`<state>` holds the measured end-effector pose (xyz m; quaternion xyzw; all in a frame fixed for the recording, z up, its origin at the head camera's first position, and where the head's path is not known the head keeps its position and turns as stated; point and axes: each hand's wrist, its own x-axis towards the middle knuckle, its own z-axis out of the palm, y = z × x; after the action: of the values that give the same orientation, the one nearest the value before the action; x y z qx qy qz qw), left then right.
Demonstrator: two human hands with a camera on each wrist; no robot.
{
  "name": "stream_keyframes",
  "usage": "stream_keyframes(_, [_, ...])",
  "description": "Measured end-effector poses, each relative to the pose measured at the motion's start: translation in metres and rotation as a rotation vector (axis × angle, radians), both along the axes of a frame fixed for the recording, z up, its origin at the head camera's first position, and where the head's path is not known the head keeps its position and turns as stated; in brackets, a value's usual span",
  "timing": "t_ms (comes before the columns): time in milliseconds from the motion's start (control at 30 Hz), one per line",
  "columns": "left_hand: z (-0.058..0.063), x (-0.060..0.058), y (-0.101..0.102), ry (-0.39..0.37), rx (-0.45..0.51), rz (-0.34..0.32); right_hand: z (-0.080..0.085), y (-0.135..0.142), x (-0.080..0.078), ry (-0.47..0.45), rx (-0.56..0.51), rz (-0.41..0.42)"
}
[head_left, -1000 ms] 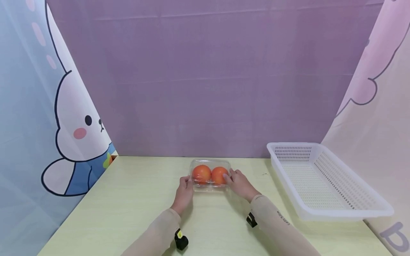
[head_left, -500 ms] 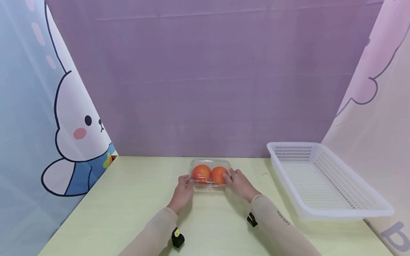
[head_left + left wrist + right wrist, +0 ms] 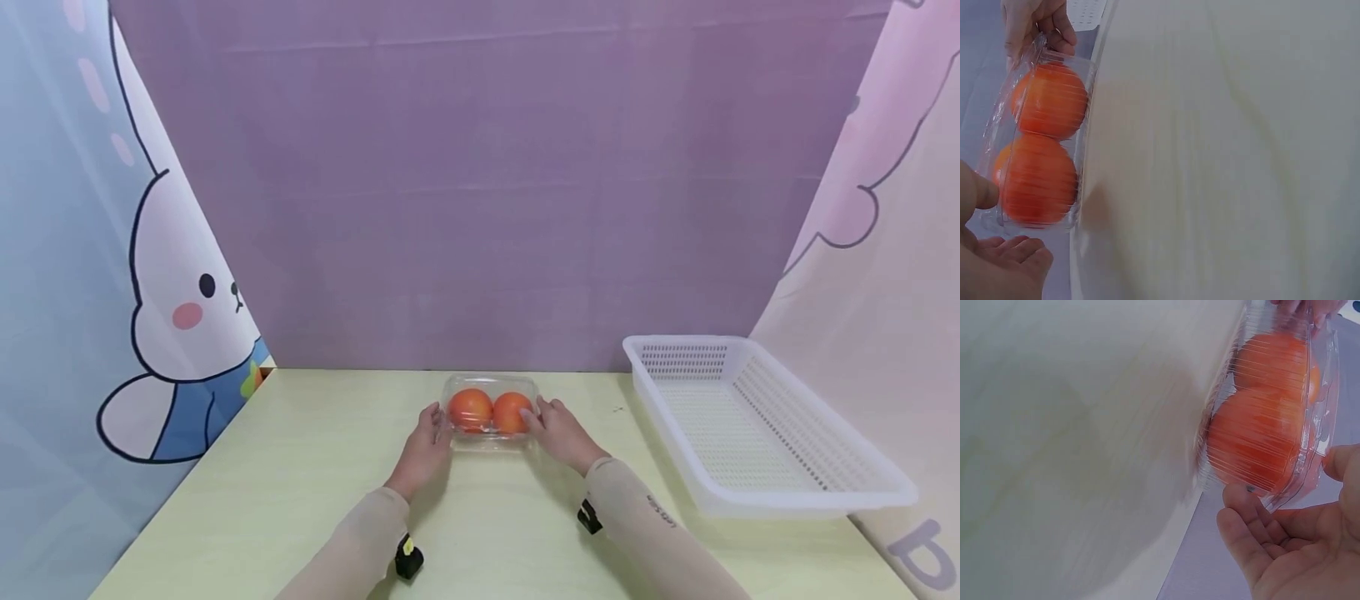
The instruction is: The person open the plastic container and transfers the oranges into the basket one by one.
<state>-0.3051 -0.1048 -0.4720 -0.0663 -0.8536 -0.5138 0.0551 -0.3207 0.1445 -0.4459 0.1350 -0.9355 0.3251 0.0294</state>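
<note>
A clear plastic box [image 3: 489, 442] is over the counter [image 3: 315, 467], with two orange-red fruits inside: the left fruit [image 3: 471, 410] and the right fruit [image 3: 512, 412], side by side. From the head view the left hand [image 3: 422, 454] is at the box's left end and the right hand [image 3: 561, 435] at its right end, thumb over the near corner, but most of the fingers are hidden there.

The wrist views fill that in. The left wrist view shows the left hand spread at its end of the box: the thumb [image 3: 985, 192] meets the edge, while the fingers [image 3: 1022, 250] lie nearly straight just past the end wall; whether they touch it I can't tell. The right wrist view shows the right hand's thumb [image 3: 1338, 461] on the box's rim and its bent fingers [image 3: 1244, 515] against the end wall, so the box is pinched between them. Both wrist views also bring out fine ribbing in the plastic, too small to read from the head. Whether the base of the box rests flat on the counter is unclear from these angles.

Only the head view shows the white basket [image 3: 810, 500] whole, well to the right of the box; the left wrist view catches just a perforated bit of it beyond the box's far end. The rabbit print [image 3: 180, 267], well left of the box, appears clearly in the head view alone.
</note>
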Motion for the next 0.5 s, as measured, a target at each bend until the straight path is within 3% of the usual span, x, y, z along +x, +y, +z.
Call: stream_keyframes(500, [0.0068, -0.0050, -0.0048, 0.295, -0.280, -0.057, -0.0031, 0.0016, -0.0031, 0.023, 0.022, -0.006])
